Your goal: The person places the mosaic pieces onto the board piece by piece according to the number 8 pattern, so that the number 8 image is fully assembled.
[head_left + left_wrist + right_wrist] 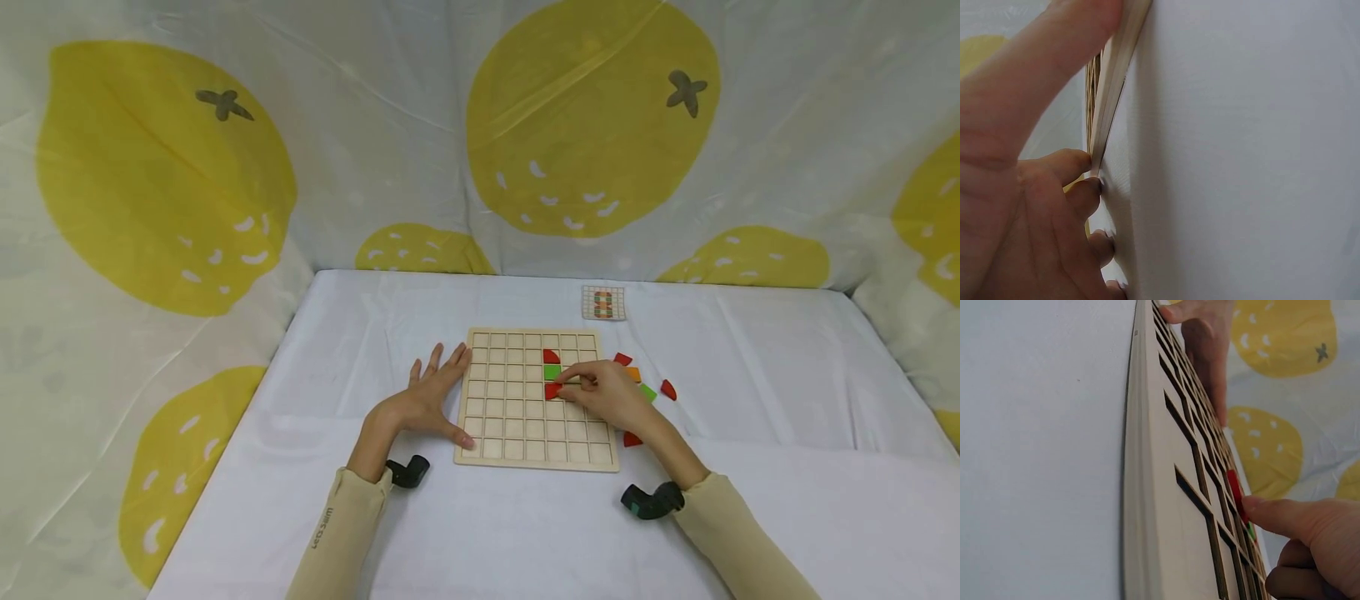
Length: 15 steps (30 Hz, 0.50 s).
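A square wooden grid board (495, 457) lies on the white cloth. My left hand (426, 404) is spread at its left side, the thumb on the front left corner and the fingertips along the left edge. My right hand (611, 392) reaches over the board from the right. Its thumb and index finger pinch a red piece (552, 392), which sits at a grid cell and shows also in the right wrist view as a red piece (1237, 495). Directly behind it in the same column are a green square piece (552, 372) and a red quarter-circle piece (551, 356).
Right of the board lie loose pieces: a red piece (622, 359), an orange piece (634, 374), a green piece (648, 392), a red quarter-circle (668, 389) and another red piece (632, 439). A small pattern card (603, 303) lies behind the board. A lemon-print curtain (375, 167) hangs behind.
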{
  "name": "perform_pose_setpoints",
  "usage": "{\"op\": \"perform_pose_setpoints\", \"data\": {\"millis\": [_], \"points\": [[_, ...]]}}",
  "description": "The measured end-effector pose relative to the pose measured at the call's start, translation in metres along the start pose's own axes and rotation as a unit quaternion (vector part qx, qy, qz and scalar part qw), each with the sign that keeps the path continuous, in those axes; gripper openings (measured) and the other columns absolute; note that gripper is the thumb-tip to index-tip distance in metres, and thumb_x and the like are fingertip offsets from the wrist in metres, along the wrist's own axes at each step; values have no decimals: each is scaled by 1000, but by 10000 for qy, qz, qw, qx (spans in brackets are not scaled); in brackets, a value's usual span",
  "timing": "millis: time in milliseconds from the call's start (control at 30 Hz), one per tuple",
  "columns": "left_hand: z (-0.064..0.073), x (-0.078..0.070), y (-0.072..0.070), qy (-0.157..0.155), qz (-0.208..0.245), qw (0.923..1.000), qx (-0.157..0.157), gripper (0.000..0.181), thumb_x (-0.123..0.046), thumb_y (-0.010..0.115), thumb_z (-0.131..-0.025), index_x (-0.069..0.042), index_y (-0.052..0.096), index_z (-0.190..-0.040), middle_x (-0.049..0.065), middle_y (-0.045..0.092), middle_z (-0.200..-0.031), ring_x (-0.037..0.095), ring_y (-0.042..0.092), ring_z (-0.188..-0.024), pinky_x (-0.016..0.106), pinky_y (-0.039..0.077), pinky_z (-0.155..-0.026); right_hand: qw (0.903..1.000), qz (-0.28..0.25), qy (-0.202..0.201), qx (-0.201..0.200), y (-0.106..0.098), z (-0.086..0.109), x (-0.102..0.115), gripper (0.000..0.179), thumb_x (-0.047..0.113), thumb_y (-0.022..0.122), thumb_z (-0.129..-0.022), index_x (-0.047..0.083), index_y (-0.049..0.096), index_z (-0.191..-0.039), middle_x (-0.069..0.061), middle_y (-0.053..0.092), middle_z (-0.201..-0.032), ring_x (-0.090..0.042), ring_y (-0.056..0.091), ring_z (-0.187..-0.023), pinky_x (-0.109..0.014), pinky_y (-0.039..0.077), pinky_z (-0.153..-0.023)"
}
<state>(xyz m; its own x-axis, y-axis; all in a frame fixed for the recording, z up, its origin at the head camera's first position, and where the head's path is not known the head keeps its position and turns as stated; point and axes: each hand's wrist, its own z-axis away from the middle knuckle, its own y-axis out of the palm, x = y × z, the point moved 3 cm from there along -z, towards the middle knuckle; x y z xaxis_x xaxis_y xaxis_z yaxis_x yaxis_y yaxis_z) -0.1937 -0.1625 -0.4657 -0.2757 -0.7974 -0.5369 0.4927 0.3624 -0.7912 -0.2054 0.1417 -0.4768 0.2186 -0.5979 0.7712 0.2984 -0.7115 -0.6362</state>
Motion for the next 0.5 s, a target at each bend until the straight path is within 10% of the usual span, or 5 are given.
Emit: {"op": "perform_pose_setpoints", "data": {"millis": [500], "points": [[0, -1, 0, -25, 32, 10000, -2, 144, -45, 98, -64, -9, 4, -167, 9, -4, -176, 41, -18, -160, 69, -9, -126, 9998, 10, -153, -86, 7, 0, 7, 23, 24, 79, -93, 16, 80, -115, 9, 30, -54, -7, 28, -51, -20, 24, -51]]}}
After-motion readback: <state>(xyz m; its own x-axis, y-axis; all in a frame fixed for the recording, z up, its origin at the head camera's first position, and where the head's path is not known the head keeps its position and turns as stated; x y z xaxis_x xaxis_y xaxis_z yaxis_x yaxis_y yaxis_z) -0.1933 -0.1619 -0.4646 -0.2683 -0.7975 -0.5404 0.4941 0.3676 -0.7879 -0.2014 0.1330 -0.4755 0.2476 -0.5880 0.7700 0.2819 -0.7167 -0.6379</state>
